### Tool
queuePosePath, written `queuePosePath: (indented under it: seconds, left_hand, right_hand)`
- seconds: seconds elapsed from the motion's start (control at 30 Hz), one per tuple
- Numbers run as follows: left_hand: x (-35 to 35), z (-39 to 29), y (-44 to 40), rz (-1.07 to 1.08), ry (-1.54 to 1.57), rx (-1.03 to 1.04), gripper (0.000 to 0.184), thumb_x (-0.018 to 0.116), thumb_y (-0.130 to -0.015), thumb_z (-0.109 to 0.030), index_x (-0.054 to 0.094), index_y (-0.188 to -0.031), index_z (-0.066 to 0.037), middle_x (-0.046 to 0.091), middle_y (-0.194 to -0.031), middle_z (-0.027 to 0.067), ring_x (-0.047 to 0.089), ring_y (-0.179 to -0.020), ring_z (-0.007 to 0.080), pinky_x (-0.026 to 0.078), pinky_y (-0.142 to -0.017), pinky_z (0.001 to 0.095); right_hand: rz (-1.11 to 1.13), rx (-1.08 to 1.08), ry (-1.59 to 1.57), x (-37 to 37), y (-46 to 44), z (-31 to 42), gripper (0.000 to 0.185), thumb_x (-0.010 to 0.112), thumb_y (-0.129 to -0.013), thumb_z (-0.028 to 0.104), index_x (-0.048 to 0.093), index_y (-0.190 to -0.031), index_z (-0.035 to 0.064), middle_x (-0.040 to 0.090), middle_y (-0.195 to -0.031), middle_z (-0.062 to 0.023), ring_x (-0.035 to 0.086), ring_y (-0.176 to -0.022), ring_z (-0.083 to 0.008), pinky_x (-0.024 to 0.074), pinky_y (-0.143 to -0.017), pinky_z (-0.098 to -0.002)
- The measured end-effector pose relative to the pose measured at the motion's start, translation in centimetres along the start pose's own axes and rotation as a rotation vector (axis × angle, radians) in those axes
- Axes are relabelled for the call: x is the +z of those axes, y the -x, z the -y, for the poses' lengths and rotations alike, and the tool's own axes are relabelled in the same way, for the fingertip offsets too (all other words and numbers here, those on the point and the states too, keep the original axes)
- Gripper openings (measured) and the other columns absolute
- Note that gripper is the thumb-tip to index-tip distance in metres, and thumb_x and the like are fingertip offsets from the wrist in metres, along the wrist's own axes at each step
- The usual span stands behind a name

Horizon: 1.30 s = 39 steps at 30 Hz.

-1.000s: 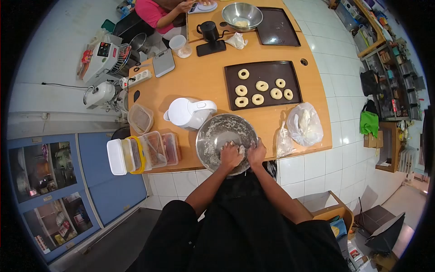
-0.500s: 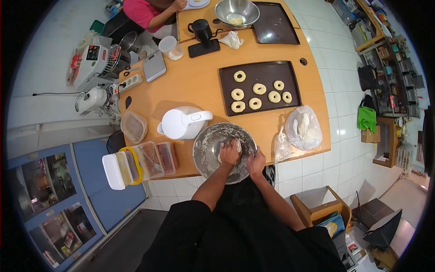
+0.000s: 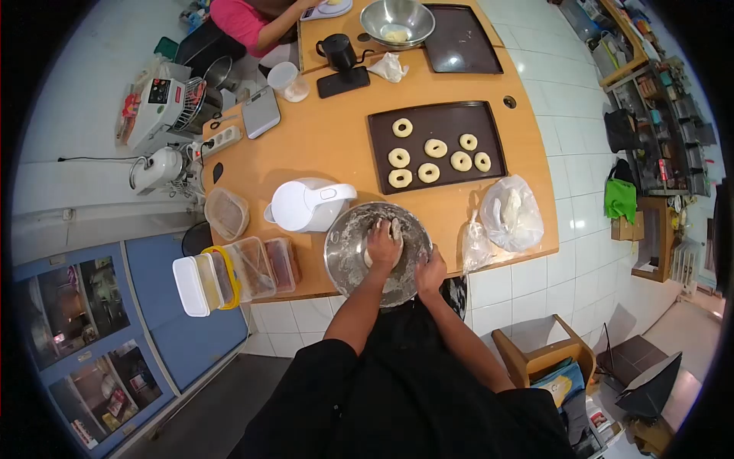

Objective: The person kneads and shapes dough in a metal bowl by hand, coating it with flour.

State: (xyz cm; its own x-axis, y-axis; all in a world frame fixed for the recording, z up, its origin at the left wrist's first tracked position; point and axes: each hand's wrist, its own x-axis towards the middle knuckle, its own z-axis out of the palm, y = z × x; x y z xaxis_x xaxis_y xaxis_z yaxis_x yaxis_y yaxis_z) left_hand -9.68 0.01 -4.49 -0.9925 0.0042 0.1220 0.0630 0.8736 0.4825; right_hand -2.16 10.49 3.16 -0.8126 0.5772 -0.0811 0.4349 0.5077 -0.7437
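A steel bowl with flour-smeared walls stands at the table's near edge. Inside it, my left hand is pressed on a pale lump of dough, its fingers curled over the dough, which my palm partly covers. My right hand grips the bowl's right rim. A white pitcher stands just left of the bowl. Beyond it, a dark tray bears several ring-shaped pieces of dough.
Clear bags lie right of the bowl. Plastic containers line the left edge. Farther back are a scale, a black kettle, another steel bowl and a second tray. A person in pink is at the far left.
My left hand has moved within the bowl and shifted the dough toward its far side. My right hand stays on the rim. The whole view has shifted slightly.
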Motion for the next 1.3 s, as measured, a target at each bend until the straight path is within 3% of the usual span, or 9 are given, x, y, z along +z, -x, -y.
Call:
queuePosePath:
  seconds: [0.07, 0.2, 0.3, 0.6, 0.8, 0.93, 1.03, 1.23, 1.3]
  left_hand:
    - [-0.1, 0.4, 1.0, -0.067, 0.002, 0.046, 0.02, 0.06, -0.084, -0.025, 0.065, -0.096, -0.009, 0.068, -0.083, 0.0141, 0.064, -0.077, 0.0339, 0.05, -0.074, 0.0454]
    - [-0.9, 0.9, 1.1, 0.259, -0.074, -0.017, 0.023, 0.059, -0.083, -0.016, 0.064, -0.102, -0.005, 0.067, -0.083, 0.0193, 0.064, -0.081, 0.0376, 0.05, -0.074, 0.0479]
    - [-1.0, 0.9, 0.9, 0.257, -0.156, -0.018, 0.027, 0.06, -0.078, -0.012, 0.064, -0.104, -0.008, 0.067, -0.079, 0.0165, 0.066, -0.074, 0.0342, 0.052, -0.07, 0.0442]
    - [-4.0, 0.6, -0.6, 0.434, -0.059, -0.085, 0.023, 0.054, -0.081, -0.01, 0.063, -0.101, -0.004, 0.066, -0.087, 0.0243, 0.065, -0.085, 0.0405, 0.051, -0.078, 0.0503]
    - [-4.0, 2.7, 1.2, 0.45, 0.081, -0.066, 0.022, 0.056, -0.081, -0.015, 0.063, -0.098, -0.003, 0.065, -0.091, 0.0257, 0.062, -0.091, 0.0425, 0.048, -0.083, 0.0506]
    - [-3.8, 5.1, 0.5, 0.633, 0.288, 0.093, 0.031, 0.06, -0.079, -0.016, 0.062, -0.108, -0.003, 0.064, -0.097, 0.027, 0.06, -0.098, 0.0427, 0.048, -0.086, 0.0488]
    - [-4.9, 4.1, 1.3, 0.601, 0.26, 0.026, 0.041, 0.064, -0.077, -0.014, 0.06, -0.116, -0.006, 0.062, -0.109, 0.0252, 0.057, -0.106, 0.0418, 0.046, -0.092, 0.0477]
    - [-8.1, -0.3, 1.4, 0.476, -0.061, 0.268, 0.049, 0.066, -0.073, -0.013, 0.059, -0.121, -0.008, 0.054, -0.126, 0.0228, 0.051, -0.118, 0.04, 0.04, -0.101, 0.0497]
    - [-8.2, 0.0, 1.6, 0.635, -0.011, 0.277, 0.053, 0.066, -0.072, -0.012, 0.057, -0.124, -0.009, 0.053, -0.126, 0.0246, 0.05, -0.119, 0.04, 0.04, -0.101, 0.0485]
  right_hand:
    - [0.006, 0.018, 0.007, -0.2, 0.6, -0.3, 0.019, 0.057, -0.082, 0.006, 0.059, -0.1, 0.0003, 0.063, -0.084, -0.0262, 0.061, -0.081, -0.046, 0.0465, -0.071, -0.0496]
    - [0.069, 0.106, -0.009, -0.6, 0.7, 0.0, 0.02, 0.06, -0.083, 0.008, 0.058, -0.101, -0.0006, 0.064, -0.084, -0.0275, 0.061, -0.082, -0.0471, 0.0466, -0.072, -0.0498]
    - [0.065, 0.129, 0.016, -0.6, 1.0, -0.1, 0.021, 0.06, -0.081, 0.007, 0.059, -0.1, -0.0007, 0.063, -0.083, -0.0277, 0.061, -0.081, -0.0472, 0.0466, -0.071, -0.0498]
    - [0.082, 0.064, 0.028, -0.7, 0.9, -0.1, 0.02, 0.059, -0.079, 0.005, 0.059, -0.098, 0.0003, 0.062, -0.08, -0.0274, 0.061, -0.079, -0.0469, 0.0466, -0.07, -0.0503]
    - [0.058, 0.047, 0.056, -0.7, 0.8, -0.1, 0.021, 0.059, -0.079, 0.006, 0.059, -0.099, 0.0008, 0.063, -0.082, -0.027, 0.061, -0.08, -0.0468, 0.0467, -0.071, -0.0509]
    - [0.06, 0.074, 0.024, -0.9, 0.6, 0.2, 0.022, 0.059, -0.079, 0.007, 0.059, -0.1, 0.0007, 0.063, -0.082, -0.0269, 0.061, -0.08, -0.0468, 0.0466, -0.071, -0.0516]
    - [0.07, 0.048, 0.06, -1.0, 0.4, 0.3, 0.022, 0.059, -0.079, 0.007, 0.059, -0.101, 0.002, 0.064, -0.081, -0.0256, 0.062, -0.079, -0.0448, 0.0471, -0.069, -0.0512]
    - [0.062, 0.028, 0.027, -0.8, 0.8, -0.3, 0.023, 0.059, -0.079, 0.007, 0.059, -0.102, 0.0013, 0.064, -0.083, -0.0262, 0.062, -0.08, -0.0456, 0.047, -0.071, -0.0515]
    - [0.045, 0.045, 0.026, -0.8, 0.6, -0.1, 0.023, 0.059, -0.079, 0.007, 0.059, -0.102, 0.0007, 0.064, -0.082, -0.0264, 0.061, -0.08, -0.0464, 0.0469, -0.071, -0.0512]
